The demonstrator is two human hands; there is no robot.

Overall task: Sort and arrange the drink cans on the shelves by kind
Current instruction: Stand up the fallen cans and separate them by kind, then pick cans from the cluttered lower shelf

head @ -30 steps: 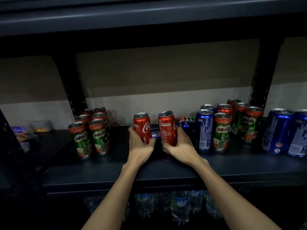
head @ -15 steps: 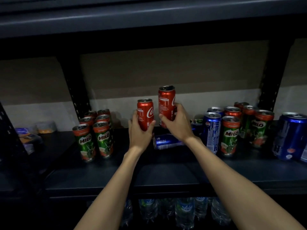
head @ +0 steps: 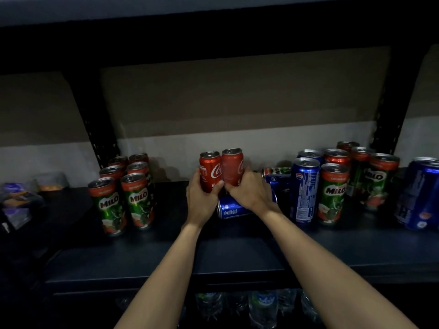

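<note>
Two red cola cans are being gripped upright, touching, one in the left hand, one in the right hand, above a blue can being left lying underneath, likely getting knocked rolling

green can: MILO | red can: Coca-Cola script | blue can: Pepsi logo

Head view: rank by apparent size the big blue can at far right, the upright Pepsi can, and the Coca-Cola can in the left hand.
1. Big blue can, though nearness to the camera may inflate it.
2. Upright Pepsi can.
3. Coca-Cola can, partly covered by the left hand.
</note>
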